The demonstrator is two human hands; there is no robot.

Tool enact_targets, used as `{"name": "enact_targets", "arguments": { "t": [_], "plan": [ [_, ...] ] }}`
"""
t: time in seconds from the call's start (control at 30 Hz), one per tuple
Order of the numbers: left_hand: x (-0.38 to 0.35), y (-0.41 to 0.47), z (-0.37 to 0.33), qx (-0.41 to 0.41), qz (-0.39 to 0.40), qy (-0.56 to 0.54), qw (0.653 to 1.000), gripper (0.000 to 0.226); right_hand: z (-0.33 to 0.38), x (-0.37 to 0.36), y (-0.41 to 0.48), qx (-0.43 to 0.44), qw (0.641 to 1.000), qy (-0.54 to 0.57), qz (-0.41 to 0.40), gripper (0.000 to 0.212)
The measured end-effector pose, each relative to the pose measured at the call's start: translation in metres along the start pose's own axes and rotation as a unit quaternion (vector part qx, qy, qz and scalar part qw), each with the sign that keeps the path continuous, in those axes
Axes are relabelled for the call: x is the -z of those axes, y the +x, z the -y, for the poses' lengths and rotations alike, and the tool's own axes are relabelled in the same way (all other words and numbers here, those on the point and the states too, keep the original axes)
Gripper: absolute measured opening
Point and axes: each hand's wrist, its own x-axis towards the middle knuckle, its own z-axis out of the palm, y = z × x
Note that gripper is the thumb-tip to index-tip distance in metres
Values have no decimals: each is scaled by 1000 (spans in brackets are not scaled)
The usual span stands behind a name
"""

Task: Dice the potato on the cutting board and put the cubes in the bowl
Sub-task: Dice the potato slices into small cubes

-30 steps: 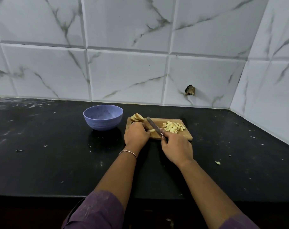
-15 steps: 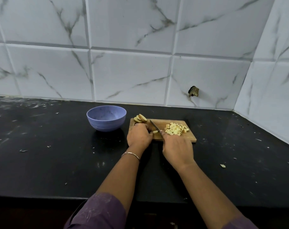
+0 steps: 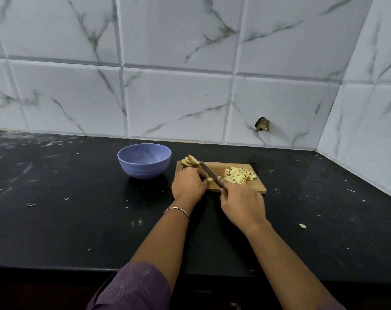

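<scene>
On the board (image 3: 231, 167), left hand (image 3: 188, 186) pinches a potato strip (image 3: 209, 180); right hand (image 3: 241, 204) grips the knife (image 3: 209, 172); cubes (image 3: 239, 175) lie at its right end, bowl (image 3: 144, 161) left of it

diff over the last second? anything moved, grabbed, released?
The knife in the right hand dipped toward the cutting board half a second ago, and its tip is raised again now. The left hand keeps pinning the potato piece. Nothing taken or let go; cube pile, slices and bowl unchanged.
</scene>
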Motion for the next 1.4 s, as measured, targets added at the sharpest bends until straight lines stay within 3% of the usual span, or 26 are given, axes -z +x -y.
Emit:
{"name": "enact_targets", "arguments": {
  "t": [0.33,0.5,0.73,0.93,1.4],
  "plan": [
    [1,-2,0,-2,-1,-8,1000,19,9,-5,4,61,990,-118,44,53],
    [0,-1,0,-9,-5,-5,1000,19,8,-2,2,51,989,-134,41,54],
    [-4,2,4,-11,-11,-35,999,26,-7,6,0,-28,998,-60,4,45],
    [-4,1,5,-12,-9,-46,999,23,-8,10,-3,-9,1000,5,-11,42],
    [-2,1,0,1,-10,-11,1000,14,-2,8,-4,4,1000,21,14,41]
  ]
}}
